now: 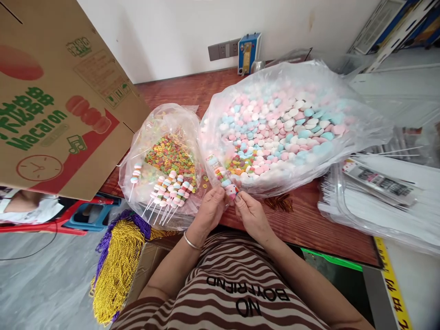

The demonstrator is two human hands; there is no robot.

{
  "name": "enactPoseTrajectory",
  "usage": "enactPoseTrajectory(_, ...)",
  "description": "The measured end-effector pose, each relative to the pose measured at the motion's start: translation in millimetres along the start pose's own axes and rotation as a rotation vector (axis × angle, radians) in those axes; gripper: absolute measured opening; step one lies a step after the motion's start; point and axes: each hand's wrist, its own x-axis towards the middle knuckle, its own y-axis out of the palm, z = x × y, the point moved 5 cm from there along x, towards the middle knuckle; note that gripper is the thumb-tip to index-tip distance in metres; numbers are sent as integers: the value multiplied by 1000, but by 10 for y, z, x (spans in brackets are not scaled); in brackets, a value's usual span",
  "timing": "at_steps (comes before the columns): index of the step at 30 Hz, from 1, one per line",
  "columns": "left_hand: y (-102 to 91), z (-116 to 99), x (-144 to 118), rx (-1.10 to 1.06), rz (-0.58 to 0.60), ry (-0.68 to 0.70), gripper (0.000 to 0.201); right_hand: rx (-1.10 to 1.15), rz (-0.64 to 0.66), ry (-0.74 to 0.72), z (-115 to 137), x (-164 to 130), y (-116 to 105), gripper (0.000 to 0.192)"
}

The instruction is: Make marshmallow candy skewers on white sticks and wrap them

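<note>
head view: both hands meet at the wooden table's [302, 224] near edge, left hand [210, 208] and right hand [248, 208] pinched shut on a wrapped candy skewer [222, 178]. behind it, a clear crinkly bag of pastel candies [285, 123]; left, finished skewers [170, 192] on a bag of cereal rings [170, 156].

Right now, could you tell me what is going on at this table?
A person holds a candy skewer in a clear sleeve with both hands, left hand and right hand pinching its lower end. Beside them lie finished skewers on a bag of coloured rings, and a big bag of pastel candies sits open on the wooden table.
</note>
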Motion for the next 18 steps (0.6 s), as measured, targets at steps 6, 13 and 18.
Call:
enactPoseTrajectory(6,31,22,51,-99,-110,-11,39,-146,-13,-15,72,-69,-39,29)
enactPoseTrajectory(13,172,136,-24,10,7,-100,43,-274,-103,-74,64,-81,-66,28)
enactPoseTrajectory(18,77,167,-94,195,-100,62,37,-280,-127,-81,14,-64,-42,30)
